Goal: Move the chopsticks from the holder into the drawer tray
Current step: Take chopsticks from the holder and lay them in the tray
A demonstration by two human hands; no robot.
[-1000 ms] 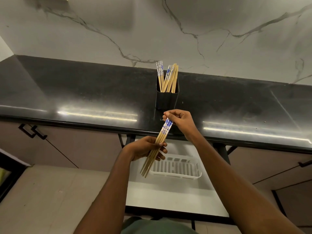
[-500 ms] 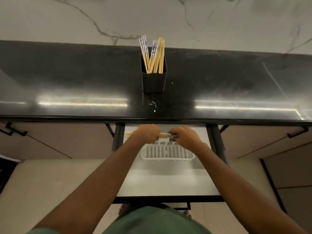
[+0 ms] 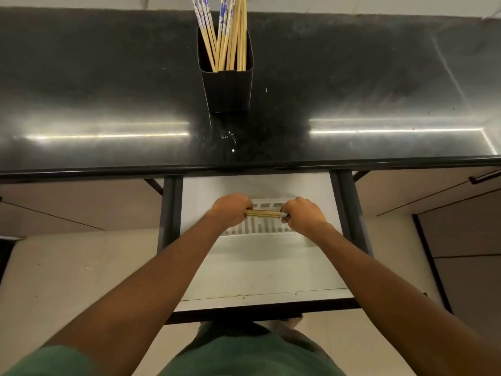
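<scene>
— Where's the bundle (image 3: 262,213)?

— Level, lengthwise left to right, just over the tray (image 3: 267,231) at the drawer's (image 3: 260,278) back edge. Left hand (image 3: 230,210) and right hand (image 3: 303,214) each clench an end.

— Next?

— Straight down, I'd guess. More still stand in the holder (image 3: 226,88).

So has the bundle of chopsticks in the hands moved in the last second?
Yes. The bundle of chopsticks went from tilted in front of the counter edge down below it, now level over the white drawer tray.
</scene>
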